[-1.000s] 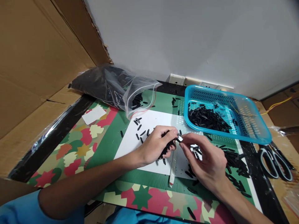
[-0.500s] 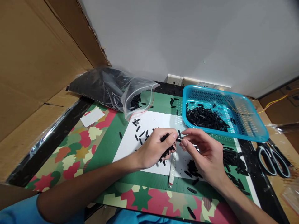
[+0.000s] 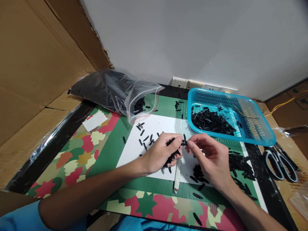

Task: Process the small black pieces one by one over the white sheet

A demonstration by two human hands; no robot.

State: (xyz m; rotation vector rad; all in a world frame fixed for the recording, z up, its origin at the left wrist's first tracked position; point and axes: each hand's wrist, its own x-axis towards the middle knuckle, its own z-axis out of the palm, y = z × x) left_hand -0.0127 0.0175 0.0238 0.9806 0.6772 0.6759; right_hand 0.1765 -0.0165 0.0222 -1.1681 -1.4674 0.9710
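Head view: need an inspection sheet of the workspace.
Surface: patterned mat, white paper on it
Job's things: black pieces in the left hand; more in the blue basket and open bag
Clutter: loose pieces on mat and paper; card, white strip, scissors
Hands: left closed around a bunch; right hand pinches a piece near the left thumb
Cables: yellow wire, right side
Surroundings: wall, sockets, cardboard

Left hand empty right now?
No, the left hand is curled around a bunch of small black pieces, which show between its thumb and fingers.
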